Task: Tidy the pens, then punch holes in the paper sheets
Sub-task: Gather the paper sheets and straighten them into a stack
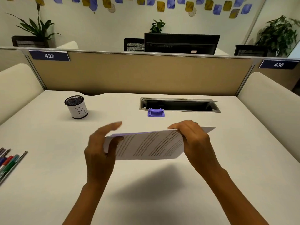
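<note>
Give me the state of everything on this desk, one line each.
paper sheets: lifted off the desk, held by left hand and right hand
hole punch: on desk, untouched
pen cup: upright, no pens showing
pens: lying loose at desk's left edge
cable hatch: lid open

Matt paper sheets (149, 146); black mesh-metal cup (76, 106); purple plastic punch (156, 112).

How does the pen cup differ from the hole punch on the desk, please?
The pen cup is a tall, upright black mesh cylinder with a white label; the hole punch is low, squat and purple. The cup stands back left, the punch beside the cable tray. Both sit untouched on the desk.
</note>
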`<state>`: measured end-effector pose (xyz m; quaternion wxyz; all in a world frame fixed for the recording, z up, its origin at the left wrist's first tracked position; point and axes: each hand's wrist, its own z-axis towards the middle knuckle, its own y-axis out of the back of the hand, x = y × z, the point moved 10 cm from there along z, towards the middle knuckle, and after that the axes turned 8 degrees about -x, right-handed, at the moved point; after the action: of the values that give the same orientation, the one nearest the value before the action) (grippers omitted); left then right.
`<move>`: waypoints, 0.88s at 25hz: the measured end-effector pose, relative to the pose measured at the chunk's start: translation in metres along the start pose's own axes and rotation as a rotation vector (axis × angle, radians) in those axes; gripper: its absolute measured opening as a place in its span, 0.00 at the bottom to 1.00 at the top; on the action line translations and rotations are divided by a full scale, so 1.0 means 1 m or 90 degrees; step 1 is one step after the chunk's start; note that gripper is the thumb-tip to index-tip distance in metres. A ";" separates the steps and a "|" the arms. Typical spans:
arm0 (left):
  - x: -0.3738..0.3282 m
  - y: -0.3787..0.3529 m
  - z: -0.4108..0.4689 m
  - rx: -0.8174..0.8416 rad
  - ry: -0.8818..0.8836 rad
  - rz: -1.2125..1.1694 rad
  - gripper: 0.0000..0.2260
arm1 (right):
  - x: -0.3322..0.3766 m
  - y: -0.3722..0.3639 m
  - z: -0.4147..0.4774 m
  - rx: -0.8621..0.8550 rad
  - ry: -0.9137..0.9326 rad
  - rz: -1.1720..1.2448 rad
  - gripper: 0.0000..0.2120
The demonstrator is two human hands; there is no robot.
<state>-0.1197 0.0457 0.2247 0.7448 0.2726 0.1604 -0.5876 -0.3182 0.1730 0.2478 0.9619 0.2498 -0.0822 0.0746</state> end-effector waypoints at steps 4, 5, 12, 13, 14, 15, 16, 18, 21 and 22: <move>0.014 0.005 -0.009 -0.054 0.088 -0.038 0.05 | -0.016 0.016 0.000 -0.090 -0.090 -0.012 0.18; 0.023 0.006 -0.012 -0.065 0.137 -0.058 0.05 | -0.025 0.020 -0.004 -0.115 -0.138 -0.013 0.20; 0.060 -0.002 -0.028 -0.076 0.370 -0.206 0.13 | -0.101 -0.007 -0.096 -0.150 -0.668 0.236 0.30; 0.062 -0.006 -0.031 -0.070 0.387 -0.213 0.11 | -0.105 -0.013 -0.105 -0.142 -0.703 0.275 0.24; 0.064 -0.009 -0.034 -0.066 0.401 -0.218 0.09 | -0.107 -0.017 -0.108 -0.135 -0.720 0.296 0.18; 0.067 -0.010 -0.037 -0.064 0.412 -0.224 0.07 | -0.107 -0.017 -0.108 -0.136 -0.718 0.296 0.13; 0.070 -0.010 -0.040 -0.065 0.418 -0.226 0.06 | -0.107 -0.014 -0.108 -0.146 -0.708 0.284 0.09; 0.073 -0.011 -0.045 -0.060 0.416 -0.209 0.05 | -0.109 -0.009 -0.113 -0.171 -0.698 0.263 0.06; 0.082 -0.012 -0.065 -0.052 0.434 -0.160 0.10 | -0.109 -0.019 -0.136 -0.155 -0.725 0.269 0.07; 0.086 -0.013 -0.073 -0.050 0.450 -0.154 0.10 | -0.109 -0.025 -0.145 -0.133 -0.741 0.266 0.08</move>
<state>-0.1041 0.0190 0.1154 0.5785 0.4092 0.4611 -0.5342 -0.4024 0.2115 0.0893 0.7439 0.1330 -0.6466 0.1042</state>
